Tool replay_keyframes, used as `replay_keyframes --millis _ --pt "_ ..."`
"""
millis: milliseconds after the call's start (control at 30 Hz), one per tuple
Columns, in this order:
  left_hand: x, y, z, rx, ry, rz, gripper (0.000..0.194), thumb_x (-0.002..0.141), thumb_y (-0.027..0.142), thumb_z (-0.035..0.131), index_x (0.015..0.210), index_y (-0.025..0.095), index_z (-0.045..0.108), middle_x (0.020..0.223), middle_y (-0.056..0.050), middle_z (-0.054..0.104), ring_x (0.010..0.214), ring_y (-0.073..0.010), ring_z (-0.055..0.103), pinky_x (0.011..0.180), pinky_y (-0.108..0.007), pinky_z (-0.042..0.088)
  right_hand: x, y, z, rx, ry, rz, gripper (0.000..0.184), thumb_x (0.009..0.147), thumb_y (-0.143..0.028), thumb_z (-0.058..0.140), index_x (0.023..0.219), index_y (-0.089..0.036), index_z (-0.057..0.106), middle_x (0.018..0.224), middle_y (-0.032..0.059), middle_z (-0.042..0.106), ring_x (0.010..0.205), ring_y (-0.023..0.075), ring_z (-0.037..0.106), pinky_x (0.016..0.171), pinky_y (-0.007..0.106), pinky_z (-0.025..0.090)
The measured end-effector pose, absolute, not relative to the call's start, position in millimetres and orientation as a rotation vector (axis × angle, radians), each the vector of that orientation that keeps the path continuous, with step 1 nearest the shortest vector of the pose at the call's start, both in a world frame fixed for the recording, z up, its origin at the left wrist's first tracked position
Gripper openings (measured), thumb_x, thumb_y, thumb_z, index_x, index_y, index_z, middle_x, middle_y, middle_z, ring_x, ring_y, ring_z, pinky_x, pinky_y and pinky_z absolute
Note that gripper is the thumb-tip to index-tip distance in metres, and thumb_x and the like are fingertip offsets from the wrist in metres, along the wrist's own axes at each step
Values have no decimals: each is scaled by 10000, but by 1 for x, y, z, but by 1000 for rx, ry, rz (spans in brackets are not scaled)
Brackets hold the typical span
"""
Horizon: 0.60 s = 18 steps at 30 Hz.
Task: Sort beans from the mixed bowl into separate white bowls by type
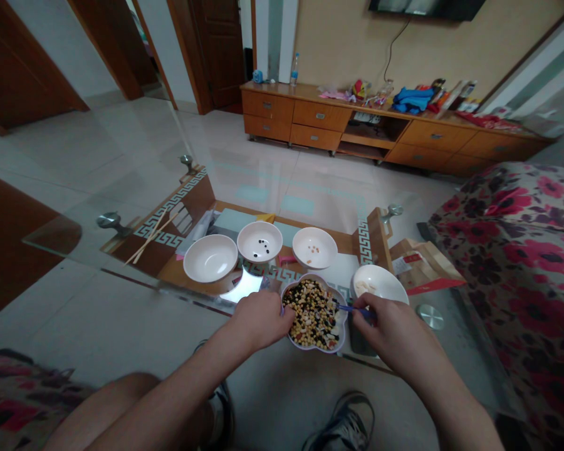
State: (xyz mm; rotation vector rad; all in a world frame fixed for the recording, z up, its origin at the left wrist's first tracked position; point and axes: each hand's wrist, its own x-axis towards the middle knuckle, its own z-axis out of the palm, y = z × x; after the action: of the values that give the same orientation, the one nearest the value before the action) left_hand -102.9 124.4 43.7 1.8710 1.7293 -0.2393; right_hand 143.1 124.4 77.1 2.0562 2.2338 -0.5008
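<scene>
A flower-shaped purple bowl (316, 313) full of mixed beans sits at the near edge of a glass table (122, 207). My left hand (261, 319) is closed against the bowl's left rim, steadying it. My right hand (388, 329) is closed on a thin blue utensil (350, 307) whose tip reaches into the beans. Beyond stand several white bowls: an empty one (210, 257), one with a few black beans (259, 241), one with a few tan beans (314, 247), and one at the right with pale beans (378, 284).
Chopsticks (153, 237) lie on the table's lower shelf at the left. A brown paper bag (420, 266) sits to the right, beside a floral sofa (521, 250). A wooden cabinet (380, 125) lines the far wall. My knee and shoes are below the table edge.
</scene>
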Motion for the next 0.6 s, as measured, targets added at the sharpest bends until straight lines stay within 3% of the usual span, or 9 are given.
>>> replay_keyframes --millis 200,600 --pt "-103 125 46 1878 1703 -249 493 863 506 439 913 139 764 978 -199 773 901 -360 737 766 -472 591 132 122 79 2056 2148 -406 224 913 -359 532 940 -256 729 895 82 762 815 262 711 619 312 369" --pt "-103 124 46 1871 1705 -242 494 875 505 433 898 142 767 972 -200 770 902 -352 735 785 -464 587 131 121 78 2026 2164 -332 216 911 -345 528 895 -240 716 853 88 754 798 263 704 606 320 356"
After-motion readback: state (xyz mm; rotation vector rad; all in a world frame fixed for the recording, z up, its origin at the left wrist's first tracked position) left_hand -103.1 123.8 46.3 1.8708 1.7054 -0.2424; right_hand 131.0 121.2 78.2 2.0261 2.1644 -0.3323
